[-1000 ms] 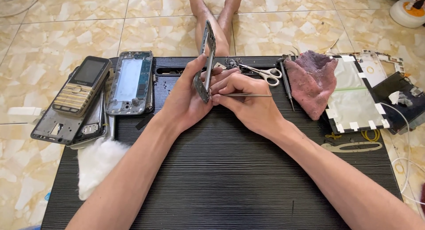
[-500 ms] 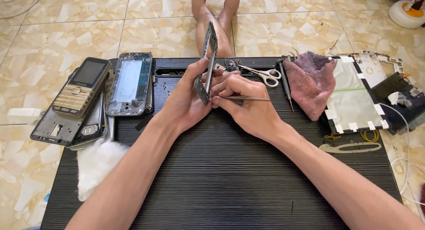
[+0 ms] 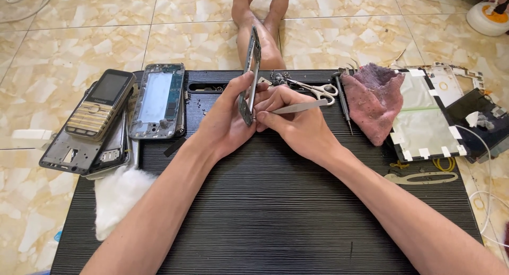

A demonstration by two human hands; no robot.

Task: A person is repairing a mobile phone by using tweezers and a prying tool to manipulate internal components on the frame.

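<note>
Fingers first: the left hand (image 3: 225,124) is closed around a phone frame (image 3: 250,73), thumb on the near face and the other fingers behind, so that the frame is held upright and edge-on above the black ribbed mat (image 3: 265,211). The right hand (image 3: 297,124) is pinched shut on a pair of metal tweezers (image 3: 297,107), held like a pen, the tips brought against the lower part of the frame, just beside the left thumb. What the tips have hold of, if anything, cannot be told; it is too small.

For the step to be done well, it is judged that the frame is best kept steady by the left hand while only the tweezers are moved. The heels of both hands are best rested together, so that tremor is shared. Light pressure is advised, since a slip could scratch the frame or fling a small part onto the tiles.

Outward: scissors (image 3: 318,89) and a screwdriver (image 3: 343,103) lie just behind the right hand, a pink cloth (image 3: 374,100) beside them. At the left of the mat lie another bare phone frame (image 3: 158,100), a keypad phone (image 3: 103,103) and white cotton wadding (image 3: 119,195).
</note>
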